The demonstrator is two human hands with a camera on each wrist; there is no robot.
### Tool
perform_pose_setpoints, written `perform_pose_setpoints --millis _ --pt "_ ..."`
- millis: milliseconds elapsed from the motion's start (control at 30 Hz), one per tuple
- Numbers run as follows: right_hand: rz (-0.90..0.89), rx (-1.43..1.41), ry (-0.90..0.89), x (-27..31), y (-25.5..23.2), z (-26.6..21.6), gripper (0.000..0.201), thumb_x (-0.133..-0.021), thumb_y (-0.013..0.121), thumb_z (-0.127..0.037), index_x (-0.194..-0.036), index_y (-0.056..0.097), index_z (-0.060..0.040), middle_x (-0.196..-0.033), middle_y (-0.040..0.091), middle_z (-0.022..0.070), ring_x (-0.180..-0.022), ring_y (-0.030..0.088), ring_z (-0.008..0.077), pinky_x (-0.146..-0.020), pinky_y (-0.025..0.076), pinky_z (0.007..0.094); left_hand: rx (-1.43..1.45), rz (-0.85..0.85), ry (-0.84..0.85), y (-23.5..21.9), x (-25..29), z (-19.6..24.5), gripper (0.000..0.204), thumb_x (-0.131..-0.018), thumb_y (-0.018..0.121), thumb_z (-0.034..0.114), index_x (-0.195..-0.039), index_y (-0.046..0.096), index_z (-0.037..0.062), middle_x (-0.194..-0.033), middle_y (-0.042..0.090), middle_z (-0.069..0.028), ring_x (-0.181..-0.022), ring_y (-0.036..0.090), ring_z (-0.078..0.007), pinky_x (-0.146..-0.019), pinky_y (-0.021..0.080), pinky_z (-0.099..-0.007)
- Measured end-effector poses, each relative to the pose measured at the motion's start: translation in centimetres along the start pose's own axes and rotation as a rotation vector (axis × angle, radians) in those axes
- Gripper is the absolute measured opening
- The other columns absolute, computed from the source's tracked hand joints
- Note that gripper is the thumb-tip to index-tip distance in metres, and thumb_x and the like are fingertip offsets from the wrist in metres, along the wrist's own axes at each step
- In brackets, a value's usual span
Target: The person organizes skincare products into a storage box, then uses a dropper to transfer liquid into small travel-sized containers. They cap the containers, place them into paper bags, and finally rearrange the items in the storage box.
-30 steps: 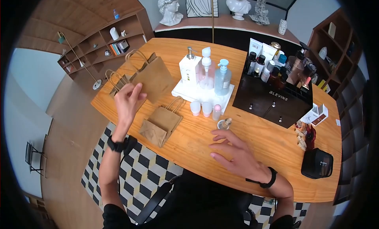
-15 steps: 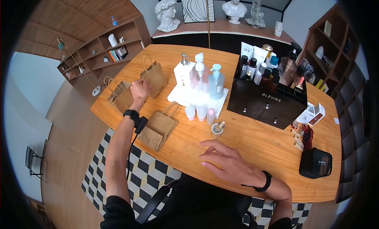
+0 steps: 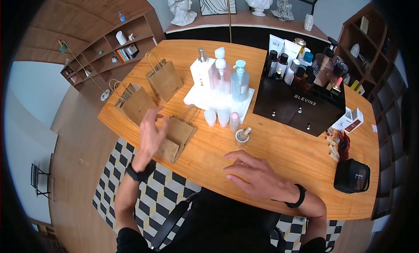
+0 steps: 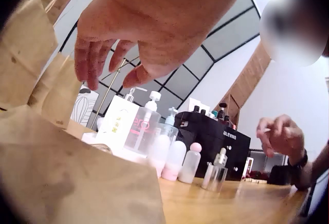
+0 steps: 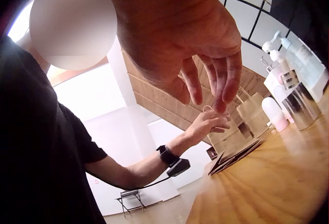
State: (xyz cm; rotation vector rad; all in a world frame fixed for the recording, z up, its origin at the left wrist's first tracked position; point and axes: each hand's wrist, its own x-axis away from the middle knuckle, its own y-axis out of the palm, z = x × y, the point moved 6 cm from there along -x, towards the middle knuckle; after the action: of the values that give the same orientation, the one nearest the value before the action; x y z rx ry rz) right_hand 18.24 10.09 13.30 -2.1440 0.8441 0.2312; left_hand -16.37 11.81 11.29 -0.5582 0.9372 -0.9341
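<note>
My left hand is over the near-left table, fingers loosely bent and holding nothing. It overlaps the edge of a brown paper bag that lies on its side with twisted handles. Behind it two more paper bags stand upright: a left bag and a back bag. In the left wrist view, brown paper fills the lower left beneath the hand. My right hand hovers at the table's front, fingers relaxed with nothing in them. Just beyond it is a small dropper bottle in a clear cup.
A white tray carries pump bottles, with two small white bottles and a pink-capped bottle before it. The black cosmetics organizer stands right of centre. Farther right are a white box, dried flowers and a black pouch.
My left hand has set the held paper bag upright at the back, let go and drawn back toward the lying bag. The right hand has stayed almost in place.
</note>
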Motion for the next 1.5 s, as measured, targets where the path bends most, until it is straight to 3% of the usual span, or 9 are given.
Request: perform_pose_setpoints --millis 133,200,300,700,767,1033,1133,1300,1500 --pt "-0.004 -0.001 0.005 0.1 0.0 0.3 0.014 -0.097 0.075 -0.015 -0.103 0.075 -0.0026 -0.125 0.065 0.0107 -0.087 0.074 0.0245 -0.073 0.061 0.0366 -0.230 -0.046 0.017 -0.7 6.2 1.9 0.083 -0.090 0.085 0.034 -0.152 0.046 -0.0042 -0.143 0.056 -0.0262 -0.128 0.060 -0.0427 -0.107 0.051 -0.0501" --pt "-0.025 -0.001 0.019 0.1 0.0 0.5 0.014 -0.098 0.075 -0.015 -0.103 0.075 -0.0024 -0.125 0.065 0.0109 -0.087 0.074 0.0250 -0.073 0.061 0.0368 -0.417 -0.170 -0.170 0.1 8.0 1.0 0.113 -0.083 0.091 0.042 -0.165 0.027 -0.0030 -0.158 0.042 -0.0298 -0.145 0.047 -0.0440 -0.120 0.042 -0.0511" --pt "-0.052 0.008 0.027 0.3 0.3 0.6 0.015 -0.098 0.075 -0.016 -0.104 0.075 -0.0021 -0.126 0.065 0.0113 -0.086 0.074 0.0260 -0.073 0.061 0.0371 -0.334 -0.253 -0.248 1.4 8.7 -0.1 0.126 -0.078 0.093 0.045 -0.167 0.018 -0.0034 -0.160 0.040 -0.0317 -0.147 0.045 -0.0446 -0.123 0.040 -0.0494" --pt "-0.095 0.020 0.050 0.4 0.7 0.8 0.018 -0.100 0.073 -0.018 -0.106 0.075 -0.0009 -0.127 0.065 0.0113 -0.091 0.074 0.0265 -0.078 0.061 0.0385 0.141 0.007 -0.395 -5.0 8.3 -1.5 0.108 -0.080 0.094 0.029 -0.164 0.034 0.0003 -0.151 0.048 -0.0188 -0.141 0.050 -0.0326 -0.119 0.041 -0.0433" --pt "-0.098 0.013 0.056 0.2 0.7 0.7 0.017 -0.100 0.073 -0.016 -0.106 0.075 -0.0006 -0.127 0.065 0.0118 -0.092 0.074 0.0266 -0.078 0.061 0.0387 0.445 0.025 -0.359 -5.5 9.4 -1.7 0.103 -0.080 0.092 0.027 -0.164 0.037 0.0027 -0.153 0.048 -0.0159 -0.140 0.050 -0.0295 -0.119 0.041 -0.0458" --pt "0.205 -0.051 0.127 0.0 -1.4 1.4 0.022 -0.098 0.075 -0.010 -0.117 0.071 0.0008 -0.129 0.066 0.0145 -0.106 0.071 0.0292 -0.086 0.059 0.0367 0.905 -0.215 -0.278 -4.1 11.8 0.9 0.117 -0.068 0.095 0.054 -0.156 0.045 -0.0041 -0.159 0.048 -0.0130 -0.153 0.040 -0.0278 -0.130 0.022 -0.0464" --pt "0.307 -0.199 0.189 0.0 -2.0 0.9 0.032 -0.097 0.077 -0.004 -0.127 0.069 -0.0009 -0.130 0.068 0.0119 -0.117 0.067 0.0248 -0.091 0.057 0.0346 1.017 -0.353 -0.243 -2.4 12.3 2.1 0.118 -0.067 0.098 0.053 -0.157 0.045 -0.0027 -0.158 0.048 -0.0124 -0.153 0.041 -0.0266 -0.131 0.021 -0.0442" --pt "0.272 -0.265 0.122 0.2 -2.2 1.3 0.022 -0.096 0.078 -0.004 -0.117 0.074 -0.0005 -0.121 0.071 0.0119 -0.113 0.068 0.0243 -0.093 0.056 0.0347 1.161 -0.561 -0.236 0.6 12.4 4.3 0.122 -0.064 0.101 0.052 -0.158 0.044 -0.0026 -0.160 0.047 -0.0128 -0.154 0.039 -0.0263 -0.131 0.022 -0.0436" --pt "0.321 -0.282 -0.066 0.3 -3.3 1.6 0.011 -0.093 0.080 0.001 -0.103 0.079 0.0002 -0.111 0.077 0.0113 -0.104 0.071 0.0229 -0.091 0.057 0.0351 1.243 -0.508 -0.243 1.7 10.8 5.4 0.126 -0.070 0.090 0.066 -0.161 0.037 -0.0028 -0.158 0.047 -0.0168 -0.152 0.043 -0.0290 -0.129 0.029 -0.0426"
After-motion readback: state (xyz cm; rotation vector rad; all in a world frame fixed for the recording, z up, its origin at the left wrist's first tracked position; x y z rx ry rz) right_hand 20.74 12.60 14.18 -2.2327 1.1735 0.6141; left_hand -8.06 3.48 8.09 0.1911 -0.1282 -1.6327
